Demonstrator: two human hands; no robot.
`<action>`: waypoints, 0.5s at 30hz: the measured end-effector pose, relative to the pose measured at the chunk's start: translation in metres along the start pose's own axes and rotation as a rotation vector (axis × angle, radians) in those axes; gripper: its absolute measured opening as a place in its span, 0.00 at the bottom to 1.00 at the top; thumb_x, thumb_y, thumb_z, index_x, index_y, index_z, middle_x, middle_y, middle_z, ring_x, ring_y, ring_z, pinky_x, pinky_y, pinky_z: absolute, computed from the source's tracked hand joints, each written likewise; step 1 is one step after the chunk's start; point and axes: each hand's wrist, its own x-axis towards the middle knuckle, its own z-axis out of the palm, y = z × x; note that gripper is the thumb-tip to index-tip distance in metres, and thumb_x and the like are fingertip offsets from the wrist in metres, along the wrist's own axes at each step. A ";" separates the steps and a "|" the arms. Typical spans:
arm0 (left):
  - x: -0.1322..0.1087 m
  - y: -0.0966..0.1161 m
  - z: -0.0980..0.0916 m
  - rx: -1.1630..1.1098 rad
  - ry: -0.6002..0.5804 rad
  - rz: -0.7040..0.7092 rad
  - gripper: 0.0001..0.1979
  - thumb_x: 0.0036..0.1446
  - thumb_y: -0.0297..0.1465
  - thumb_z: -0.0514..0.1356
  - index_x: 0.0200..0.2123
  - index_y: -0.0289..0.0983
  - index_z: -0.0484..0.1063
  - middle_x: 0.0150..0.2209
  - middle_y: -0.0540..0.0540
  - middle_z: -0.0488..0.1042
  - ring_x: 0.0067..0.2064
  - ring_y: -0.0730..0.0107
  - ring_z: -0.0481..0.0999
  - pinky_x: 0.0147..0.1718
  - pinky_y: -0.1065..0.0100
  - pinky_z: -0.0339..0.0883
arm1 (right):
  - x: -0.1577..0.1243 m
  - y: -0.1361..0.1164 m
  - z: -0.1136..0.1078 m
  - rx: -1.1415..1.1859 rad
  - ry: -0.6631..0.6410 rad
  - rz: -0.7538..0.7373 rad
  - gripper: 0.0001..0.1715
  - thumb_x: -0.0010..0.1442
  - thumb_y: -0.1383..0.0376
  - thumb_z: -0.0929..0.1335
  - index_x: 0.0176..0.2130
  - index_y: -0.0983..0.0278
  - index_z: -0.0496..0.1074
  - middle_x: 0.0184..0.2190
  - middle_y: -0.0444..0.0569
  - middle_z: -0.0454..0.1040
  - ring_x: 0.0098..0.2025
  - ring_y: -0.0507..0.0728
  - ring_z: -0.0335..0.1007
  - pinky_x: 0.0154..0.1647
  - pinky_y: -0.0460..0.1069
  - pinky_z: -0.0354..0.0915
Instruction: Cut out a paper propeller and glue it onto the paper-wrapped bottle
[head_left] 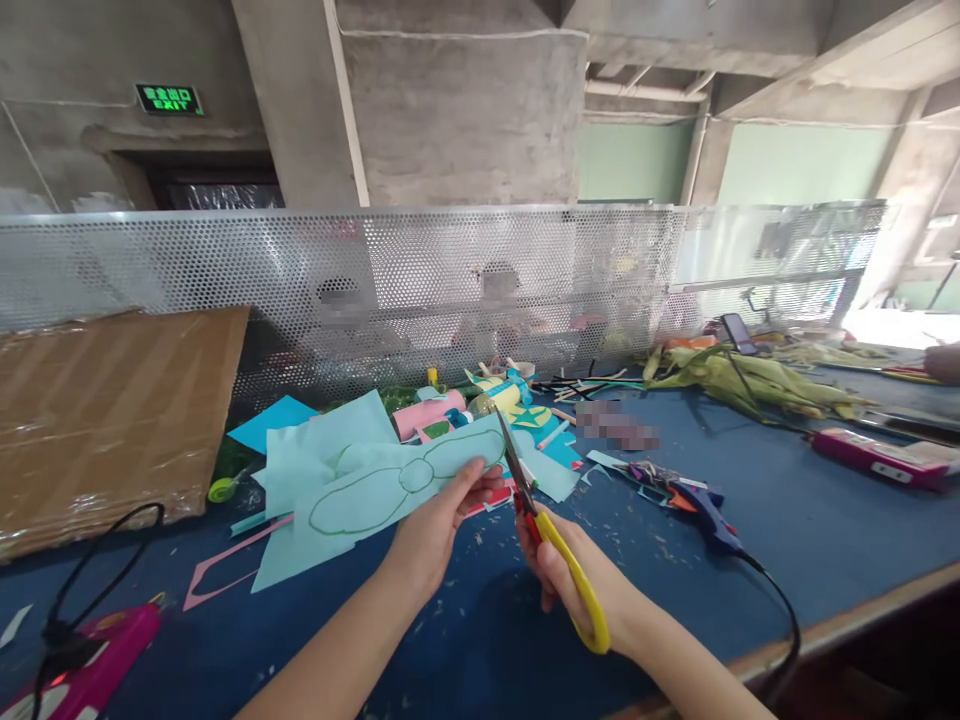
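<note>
My left hand (442,520) pinches the right end of a light blue paper sheet (360,465). On it a green outline shows a small circle in the middle with a long petal shape on each side. My right hand (562,560) is wrapped round the yellow and red handles of a pair of scissors (574,580). The dark blades point up and stand close to the paper's right end; I cannot tell whether they touch it. More light blue paper lies under and behind the drawn sheet.
A cardboard sheet (112,420) leans at the left. Glue guns lie at the right (697,500) and lower left (105,655), with cords. A pink paper roll (427,413) and scraps sit behind my hands. Corn husks (757,385) and a magenta device (881,455) are at the right. A perforated metal screen (450,240) stands behind.
</note>
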 end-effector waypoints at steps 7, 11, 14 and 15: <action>0.002 -0.003 -0.004 -0.022 -0.040 -0.002 0.06 0.47 0.31 0.67 0.27 0.34 0.79 0.32 0.45 0.81 0.37 0.66 0.79 0.43 0.67 0.70 | 0.001 0.005 0.003 0.000 0.017 -0.008 0.30 0.58 0.38 0.54 0.33 0.61 0.58 0.22 0.38 0.54 0.17 0.48 0.54 0.16 0.44 0.61; 0.002 -0.004 -0.003 -0.035 -0.041 -0.011 0.05 0.49 0.30 0.67 0.28 0.34 0.79 0.32 0.44 0.81 0.36 0.66 0.79 0.43 0.67 0.71 | 0.002 0.010 0.004 -0.001 0.053 -0.005 0.31 0.58 0.37 0.54 0.32 0.61 0.58 0.21 0.38 0.53 0.17 0.48 0.51 0.15 0.44 0.61; 0.000 -0.003 -0.001 -0.055 -0.038 -0.027 0.04 0.49 0.29 0.66 0.27 0.33 0.79 0.32 0.43 0.81 0.36 0.67 0.79 0.42 0.68 0.71 | 0.002 0.012 0.005 -0.008 0.049 -0.008 0.31 0.58 0.37 0.53 0.32 0.61 0.58 0.20 0.38 0.53 0.17 0.49 0.52 0.16 0.45 0.62; -0.001 -0.002 -0.001 -0.061 -0.037 -0.031 0.04 0.49 0.28 0.66 0.27 0.33 0.79 0.32 0.43 0.81 0.36 0.67 0.79 0.41 0.69 0.72 | 0.002 0.012 0.005 -0.008 0.050 -0.006 0.31 0.57 0.37 0.53 0.32 0.61 0.58 0.20 0.38 0.53 0.17 0.49 0.52 0.16 0.45 0.62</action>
